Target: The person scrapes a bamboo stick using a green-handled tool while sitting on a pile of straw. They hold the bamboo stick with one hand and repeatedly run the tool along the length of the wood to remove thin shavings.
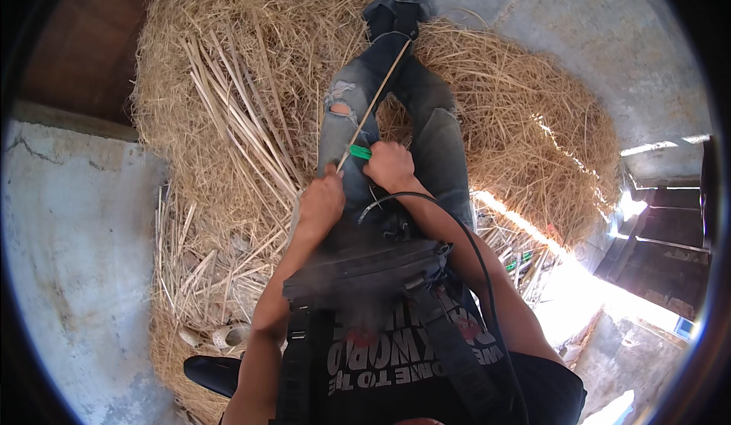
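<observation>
A long thin pale stick (379,89) slants over my outstretched legs (438,132) in torn jeans. Its lower end is in my left hand (321,199), whose fingers are closed around it; the upper end reaches the dark boots (392,10). Close beside it on the right, my right hand (390,166) is a fist around a small bright green object (360,152). Only the green end pokes out toward the stick, so its kind does not show. It lies against the stick or just above it; I cannot tell which.
Several pale sticks (237,109) lie in a loose bundle on the straw (190,14) to my left. More straw (518,113) is heaped on the right. A black cable (478,254) curves over my right forearm. Concrete walls (68,250) stand close around, with dark boards (666,219) at right.
</observation>
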Tool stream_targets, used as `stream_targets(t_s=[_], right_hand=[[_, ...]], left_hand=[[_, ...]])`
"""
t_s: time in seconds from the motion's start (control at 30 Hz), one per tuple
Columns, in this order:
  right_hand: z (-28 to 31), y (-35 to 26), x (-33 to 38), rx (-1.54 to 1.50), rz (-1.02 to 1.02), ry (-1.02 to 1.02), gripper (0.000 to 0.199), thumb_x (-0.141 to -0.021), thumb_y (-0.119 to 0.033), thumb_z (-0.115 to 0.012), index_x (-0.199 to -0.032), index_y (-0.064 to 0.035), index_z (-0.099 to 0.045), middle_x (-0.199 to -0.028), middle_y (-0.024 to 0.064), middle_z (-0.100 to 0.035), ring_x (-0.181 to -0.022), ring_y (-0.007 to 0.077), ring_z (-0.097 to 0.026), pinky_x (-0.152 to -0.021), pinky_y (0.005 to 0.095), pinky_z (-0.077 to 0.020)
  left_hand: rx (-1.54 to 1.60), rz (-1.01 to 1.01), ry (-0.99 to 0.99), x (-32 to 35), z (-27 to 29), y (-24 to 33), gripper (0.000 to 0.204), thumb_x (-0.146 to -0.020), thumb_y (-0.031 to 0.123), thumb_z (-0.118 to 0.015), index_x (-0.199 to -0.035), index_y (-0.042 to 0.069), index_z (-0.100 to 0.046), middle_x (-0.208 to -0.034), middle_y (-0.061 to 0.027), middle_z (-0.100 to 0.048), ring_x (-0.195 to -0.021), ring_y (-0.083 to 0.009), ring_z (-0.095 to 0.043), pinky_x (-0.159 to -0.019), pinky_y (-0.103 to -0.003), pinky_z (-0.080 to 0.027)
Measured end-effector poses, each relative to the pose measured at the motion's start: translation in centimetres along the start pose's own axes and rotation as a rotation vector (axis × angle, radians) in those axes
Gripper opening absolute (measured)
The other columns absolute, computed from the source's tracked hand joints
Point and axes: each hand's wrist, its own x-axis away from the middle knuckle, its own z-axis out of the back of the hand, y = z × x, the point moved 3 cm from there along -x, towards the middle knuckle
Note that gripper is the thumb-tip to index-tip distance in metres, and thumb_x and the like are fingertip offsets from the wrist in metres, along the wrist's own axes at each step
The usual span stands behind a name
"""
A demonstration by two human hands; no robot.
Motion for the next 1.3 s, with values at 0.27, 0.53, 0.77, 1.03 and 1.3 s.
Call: stream_targets(t_s=[0.27,0.53,0.77,1.03,1.3], right_hand=[[1.9,2.3,-3.4,0.017,-0.125,0.097,0.026,-0.077,-0.021,-0.074,-0.097,-0.003,-0.075,-0.098,0.0216,-0.074,-0.095,0.041,-0.073,-0.085,0.0493,-0.06],[7.2,7.8,-7.6,0.118,-0.124,0.117,0.024,-0.078,-0.022,-0.073,-0.092,-0.0028,-0.075,-0.097,0.0251,-0.073,-0.099,0.0439,-0.071,-0.089,0.0507,-0.0578],[3.8,3.6,-3.1,-0.042,0.078,-0.064,0.033,-0.077,-0.03,-0.072,-0.095,-0.0023,-0.075,-0.1,0.0238,-0.073,-0.099,0.0426,-0.071,-0.089,0.0485,-0.0579],[1.6,-1.7,1.2,-0.016,0.055,-0.282,0.036,-0.075,-0.026,-0.069,-0.098,0.0009,-0.075,-0.103,0.0265,-0.072,-0.101,0.0431,-0.07,-0.091,0.0501,-0.0569],[2.1,-2.0,1.7,-0.065,-0.033,-0.337,0.04,-0.071,-0.021,-0.068,-0.102,0.0027,-0.075,-0.105,0.0283,-0.072,-0.103,0.0449,-0.071,-0.092,0.0501,-0.0576]], left_hand=[[-0.027,0.033,-0.047,2.1,0.7,-0.4,0.028,-0.108,0.028,-0.046,-0.108,0.001,-0.055,-0.077,-0.0268,-0.071,-0.077,-0.0496,-0.071,-0.069,-0.059,-0.057],[0.064,0.082,-0.1,6.7,0.5,-2.8,0.028,-0.106,0.028,-0.051,-0.115,0.002,-0.058,-0.075,-0.0297,-0.068,-0.073,-0.0499,-0.069,-0.065,-0.059,-0.055],[0.476,0.016,-0.116,2.5,0.3,-3.8,0.039,-0.105,0.031,-0.052,-0.094,-0.004,-0.065,-0.08,-0.0299,-0.067,-0.082,-0.0477,-0.068,-0.074,-0.052,-0.051],[0.535,0.133,-0.312,0.8,-0.2,-4.9,0.045,-0.105,0.034,-0.051,-0.091,-0.006,-0.065,-0.085,-0.028,-0.068,-0.087,-0.0429,-0.068,-0.08,-0.047,-0.051],[0.224,-0.074,-0.042,2.1,-0.1,-3.5,0.035,-0.106,0.03,-0.052,-0.093,-0.002,-0.058,-0.075,-0.0304,-0.066,-0.076,-0.0511,-0.066,-0.07,-0.058,-0.051]])
